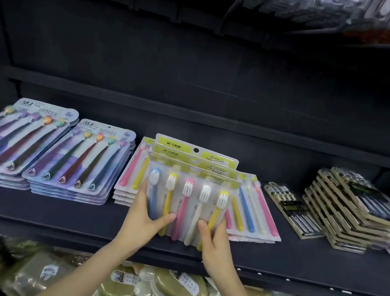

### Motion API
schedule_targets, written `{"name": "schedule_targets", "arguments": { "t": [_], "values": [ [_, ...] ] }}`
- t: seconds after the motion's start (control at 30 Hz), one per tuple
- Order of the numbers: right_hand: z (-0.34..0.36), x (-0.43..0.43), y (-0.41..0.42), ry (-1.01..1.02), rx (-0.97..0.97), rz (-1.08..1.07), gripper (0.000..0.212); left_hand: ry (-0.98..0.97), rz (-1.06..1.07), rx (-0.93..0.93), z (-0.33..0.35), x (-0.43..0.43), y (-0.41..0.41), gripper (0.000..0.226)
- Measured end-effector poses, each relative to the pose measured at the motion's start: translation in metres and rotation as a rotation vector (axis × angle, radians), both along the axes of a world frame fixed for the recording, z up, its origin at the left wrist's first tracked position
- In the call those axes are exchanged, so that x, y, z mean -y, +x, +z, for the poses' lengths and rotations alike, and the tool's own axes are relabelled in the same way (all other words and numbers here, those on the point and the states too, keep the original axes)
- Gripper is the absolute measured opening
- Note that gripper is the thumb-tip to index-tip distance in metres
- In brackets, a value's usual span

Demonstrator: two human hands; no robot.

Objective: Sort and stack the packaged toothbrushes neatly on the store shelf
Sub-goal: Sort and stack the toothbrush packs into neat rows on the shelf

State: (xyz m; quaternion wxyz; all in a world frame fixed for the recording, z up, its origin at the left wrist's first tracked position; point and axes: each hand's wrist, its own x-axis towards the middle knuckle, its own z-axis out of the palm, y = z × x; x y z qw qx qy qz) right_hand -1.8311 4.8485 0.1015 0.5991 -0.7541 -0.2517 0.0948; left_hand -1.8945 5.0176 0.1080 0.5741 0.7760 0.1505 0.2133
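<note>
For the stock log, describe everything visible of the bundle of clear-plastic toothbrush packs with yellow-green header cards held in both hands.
The bundle of clear-plastic toothbrush packs holds at least three packs, fanned so their yellow-green header cards step upward; the rearmost shows a hang hole. The front pack shows five brushes, heads up, white bristles, handles blue, yellow, pink, white, yellow. It stands upright over the dark shelf, gripped at its lower corners by the left hand and right hand, thumbs on front.
</note>
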Motion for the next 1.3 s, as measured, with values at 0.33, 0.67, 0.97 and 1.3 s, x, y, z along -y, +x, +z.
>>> {"name": "schedule_targets", "arguments": {
  "t": [0.33,0.67,0.97,1.3],
  "values": [
    [0.028,-0.038,0.015,0.153,-0.059,-0.206,0.023,0.274,0.201,-0.185,0.045,-0.022,0.013,0.076],
    [0.052,-0.126,0.086,-0.223,-0.343,-0.195,0.028,0.193,0.160,-0.515,0.063,-0.115,0.073,0.053],
    [0.051,-0.148,0.109,-0.395,-0.242,-0.214,0.027,0.324,0.113,-0.574,0.067,-0.137,0.094,0.055],
    [0.048,-0.145,0.111,-0.363,-0.230,-0.197,0.035,0.480,0.132,-0.587,0.070,-0.135,0.094,0.054]
  ]
}}
